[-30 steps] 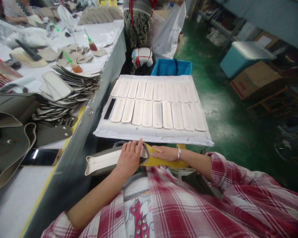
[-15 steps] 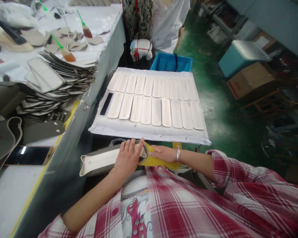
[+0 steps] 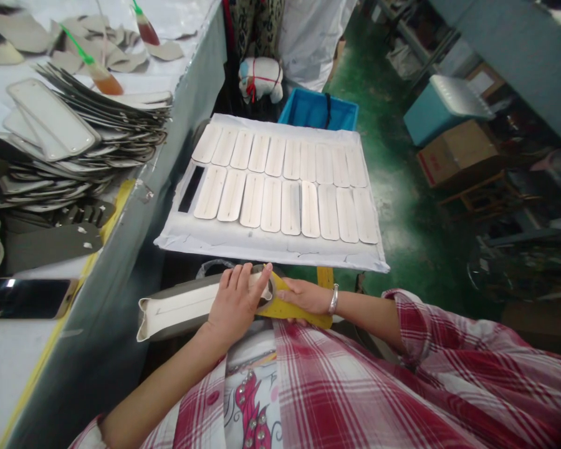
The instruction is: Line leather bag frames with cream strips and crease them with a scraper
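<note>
The person wears a loose plaid shirt in red, pink and white, open at the front, with a round red button on its edge. Beneath it is a white top printed in pink and studded with small shiny stones. A thin silver bangle circles the wrist of the right hand.

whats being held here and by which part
The left hand holds a long grey white-lined piece by its rounded end, fingers on top. The right hand rests on a yellow sheet under it; grip unclear.
</note>
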Demonstrator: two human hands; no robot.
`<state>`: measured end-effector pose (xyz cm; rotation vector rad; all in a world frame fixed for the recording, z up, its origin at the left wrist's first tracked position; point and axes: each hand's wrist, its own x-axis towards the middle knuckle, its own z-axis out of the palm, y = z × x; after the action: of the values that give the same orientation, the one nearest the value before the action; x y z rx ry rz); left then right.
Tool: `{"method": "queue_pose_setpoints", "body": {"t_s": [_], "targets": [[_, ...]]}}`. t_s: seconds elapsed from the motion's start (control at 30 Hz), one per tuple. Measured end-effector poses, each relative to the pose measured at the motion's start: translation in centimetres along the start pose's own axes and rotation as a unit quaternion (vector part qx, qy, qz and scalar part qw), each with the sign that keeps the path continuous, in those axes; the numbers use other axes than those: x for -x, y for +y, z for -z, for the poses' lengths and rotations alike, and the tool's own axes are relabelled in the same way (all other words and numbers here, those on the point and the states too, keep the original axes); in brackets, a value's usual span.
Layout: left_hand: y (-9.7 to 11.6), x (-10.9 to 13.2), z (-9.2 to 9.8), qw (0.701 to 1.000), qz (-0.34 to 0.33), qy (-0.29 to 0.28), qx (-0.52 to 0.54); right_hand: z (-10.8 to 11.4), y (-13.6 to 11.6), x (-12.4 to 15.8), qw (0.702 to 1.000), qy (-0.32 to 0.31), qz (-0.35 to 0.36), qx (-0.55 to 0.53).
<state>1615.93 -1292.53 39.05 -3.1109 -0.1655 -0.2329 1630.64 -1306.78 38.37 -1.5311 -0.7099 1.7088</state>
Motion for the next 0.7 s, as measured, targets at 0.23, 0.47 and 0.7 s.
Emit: {"method": "queue_pose_setpoints", "body": {"t_s": [0.23, 0.47, 0.7], "targets": [[-0.6, 0.1, 0.0, 0.999, -0.017, -0.009, 0.036, -0.4, 0.4, -0.1, 1.0, 0.0, -0.001, -0.019], [-1.3, 0.1, -0.2, 0.995, -0.04, -0.007, 0.093, -0.7, 1.1, -0.9, 0.986, 0.084, 0.065, 0.126], [-1.4, -0.2, -0.2, 0.994, -0.017, -0.013, 0.111, -1.7, 1.1, -1.0, 0.969, 0.168, 0.107, 0.15]]}}
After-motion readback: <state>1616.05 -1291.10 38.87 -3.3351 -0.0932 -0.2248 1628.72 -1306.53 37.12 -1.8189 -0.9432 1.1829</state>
